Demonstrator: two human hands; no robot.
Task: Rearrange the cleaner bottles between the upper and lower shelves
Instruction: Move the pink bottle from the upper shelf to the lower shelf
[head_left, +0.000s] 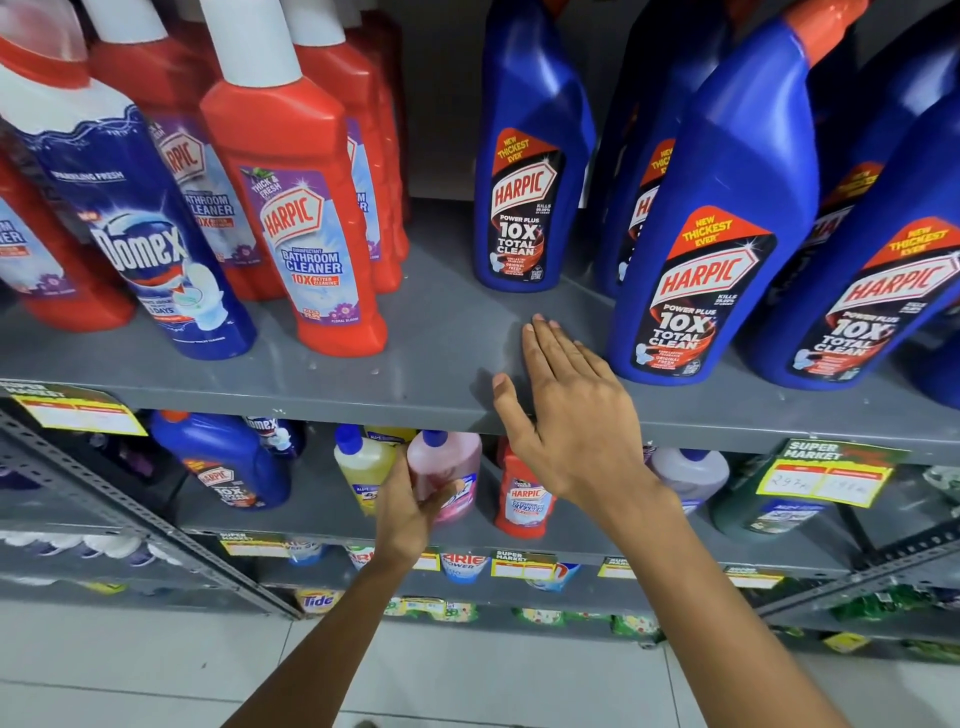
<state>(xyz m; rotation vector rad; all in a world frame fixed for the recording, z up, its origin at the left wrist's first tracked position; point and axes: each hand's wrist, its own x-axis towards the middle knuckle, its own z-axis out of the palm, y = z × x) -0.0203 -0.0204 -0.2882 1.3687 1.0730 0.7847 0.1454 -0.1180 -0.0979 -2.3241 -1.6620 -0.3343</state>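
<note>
A pink cleaner bottle (449, 475) with a blue cap is standing on the lower shelf (332, 514), and the left hand (415, 506) is wrapping around its lower body, thumb across the label, whose writing is too covered to read. Just beside it on its left a yellow bottle (361, 465) with a blue cap is standing upright; on its right a small red bottle (522, 501) is showing "HARPIC". Farther left on that shelf a blue Harpic bottle (228, 465) is showing "10X". The right hand (566, 415) is lying flat and open, fingers spread, holding nothing, with its palm over the front edge of the upper shelf (363, 374). On that shelf, blue bottles are reading "NEW THICKEST EVER", "HARPIC", "POWER PLUS 10X TOTAL CLEAN": one (530, 171) behind the fingertips, a larger one (706, 249) just right of the hand. To the left a red bottle (301, 218) is reading "HARPIC BATHROOM CLEANER", and a Domex bottle (140, 234) is leaning, marked "SPARKLING FRESH". Yellow price tags (826, 475) headed "SUPER MARKET" are hanging from the shelf edges.
</note>
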